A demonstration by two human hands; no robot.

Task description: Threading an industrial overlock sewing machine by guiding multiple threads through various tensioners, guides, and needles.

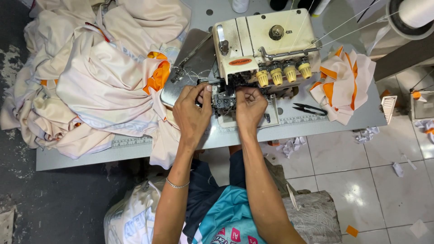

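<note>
A cream overlock sewing machine (264, 38) with yellow tension knobs stands at the back of a grey table (81, 156). My left hand (193, 110) rests at the machine's front left, thumb and fingers pinched near the needle area (224, 96). My right hand (250, 107) is curled just right of the needle area, fingertips pinched; fine thread seems to be between them but is too thin to tell. A large heap of cream fabric with orange trim (99, 77) lies left of the machine, its edge under my left hand.
Black thread snips (309, 109) lie right of my right hand. A smaller cream-and-orange fabric pile (346, 81) sits at the table's right end. A white thread cone (413, 13) stands top right. Fabric scraps (291, 145) litter the tiled floor.
</note>
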